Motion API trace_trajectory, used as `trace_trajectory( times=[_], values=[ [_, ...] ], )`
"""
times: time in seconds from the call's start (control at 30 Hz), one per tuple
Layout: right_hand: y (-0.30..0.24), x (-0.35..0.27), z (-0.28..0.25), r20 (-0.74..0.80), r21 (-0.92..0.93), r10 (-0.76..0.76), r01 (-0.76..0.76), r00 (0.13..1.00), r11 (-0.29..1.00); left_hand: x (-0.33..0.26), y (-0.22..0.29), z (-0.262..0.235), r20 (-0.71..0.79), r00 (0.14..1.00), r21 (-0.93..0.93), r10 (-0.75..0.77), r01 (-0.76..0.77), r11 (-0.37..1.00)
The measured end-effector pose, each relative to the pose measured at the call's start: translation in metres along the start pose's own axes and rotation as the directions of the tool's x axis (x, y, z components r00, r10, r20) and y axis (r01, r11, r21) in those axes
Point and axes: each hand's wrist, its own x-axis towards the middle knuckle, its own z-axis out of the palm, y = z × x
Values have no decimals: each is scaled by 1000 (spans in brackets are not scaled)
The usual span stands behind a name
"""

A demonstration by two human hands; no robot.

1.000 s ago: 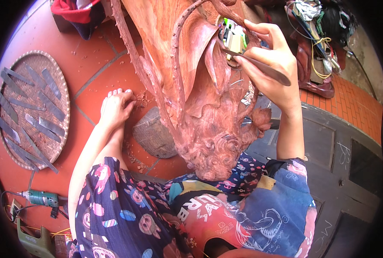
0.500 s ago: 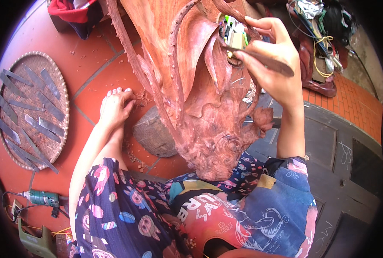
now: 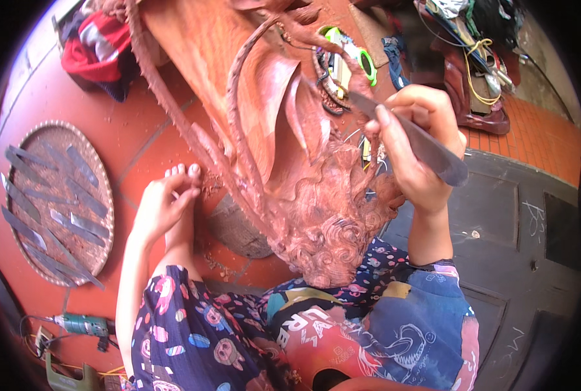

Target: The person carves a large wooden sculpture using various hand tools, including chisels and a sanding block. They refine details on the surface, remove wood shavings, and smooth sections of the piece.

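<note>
A large reddish-brown wood carving, with curled swirls at its near end and thin curving stems, stands in front of me. My right hand grips a flat dark metal scraper blade between thumb and fingers, at the carving's right side. The blade's narrow tip points up and left, near a thin carved stem. My left hand hangs beside my bare foot, left of the carving, thumb apart from loosely bent fingers and nothing visible in it.
A round woven tray with several flat metal blades lies at the left. Below it is a green power tool with a cord. A grey stone-like block sits under the carving. Dark panels lie at the right; wood shavings dot the tiles.
My right hand has drawn back toward me with the scraper blade, away from the leaf-shaped part. My left hand's thumb has spread from the fingers beside the foot. The whole view has shifted slightly.
</note>
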Motion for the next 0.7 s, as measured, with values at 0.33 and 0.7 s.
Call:
trace_trajectory(
  times=[0.33, 0.7],
  values=[
    [10, 4, -2, 176, -32, -245, 255, 953, 966, 7, 169, -37, 89, 899, -60, 429, -425, 903],
    [15, 16, 8, 184, 36, -292, 291, 939, 956, 35, 168, -8, 57, 768, -27, 638, -638, 770]
  ],
)
